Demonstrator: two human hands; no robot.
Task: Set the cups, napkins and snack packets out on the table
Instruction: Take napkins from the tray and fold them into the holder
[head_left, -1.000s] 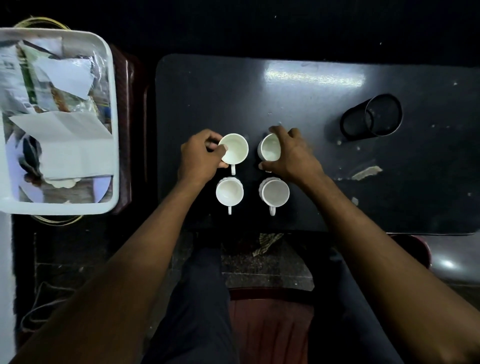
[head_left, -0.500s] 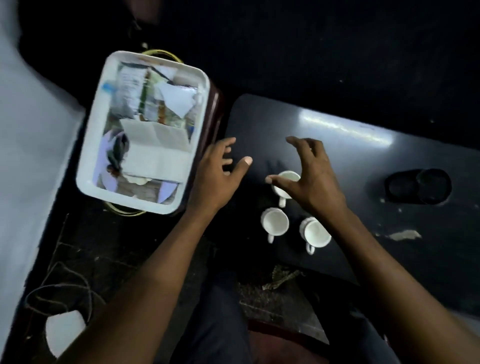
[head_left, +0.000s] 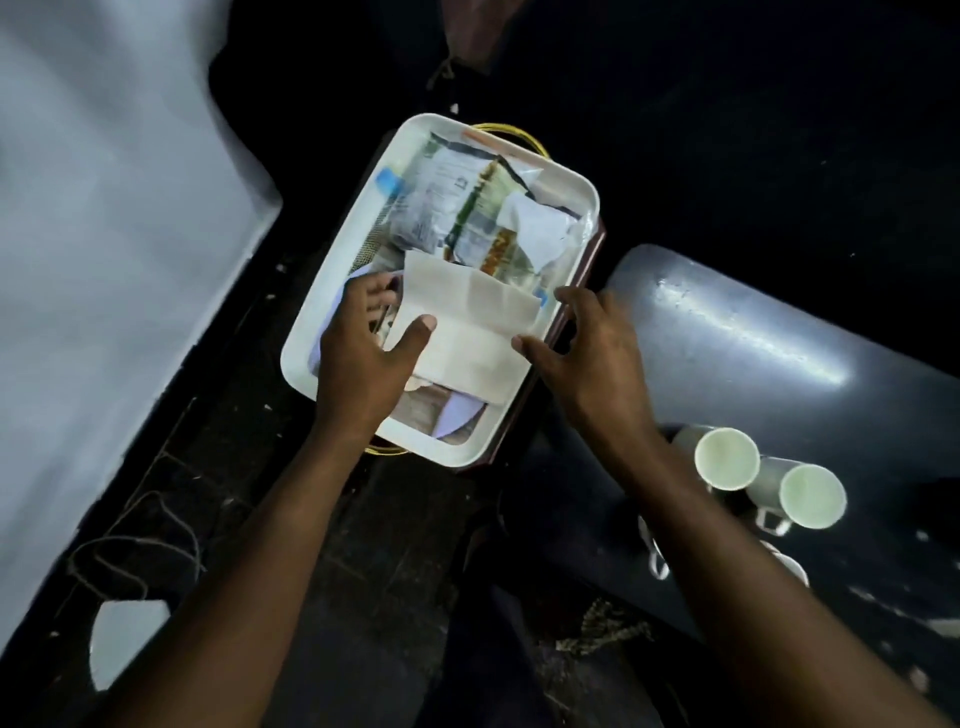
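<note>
A white tray (head_left: 322, 332) left of the dark table (head_left: 753, 338) holds a folded white napkin (head_left: 467, 332) lying over snack packets (head_left: 452, 208) and another crumpled napkin (head_left: 535, 228). My left hand (head_left: 363, 353) hovers over the napkin's left edge, fingers spread, thumb resting on it. My right hand (head_left: 587, 358) is at the napkin's right edge by the tray's rim, fingers apart, thumb tip touching the paper. Neither hand grips it. Two white cups (head_left: 726, 458) (head_left: 812, 496) stand on the table; two more are mostly hidden behind my right forearm.
The tray rests on a dark red stand (head_left: 582, 291) with a yellow ring beneath. A pale wall (head_left: 104, 260) runs along the left. A cord (head_left: 130, 561) and a white scrap (head_left: 124, 639) lie on the dark floor. My legs are below.
Both hands left the cups and swung left to the tray; the view turned left with them. The cups stay grouped on the table.
</note>
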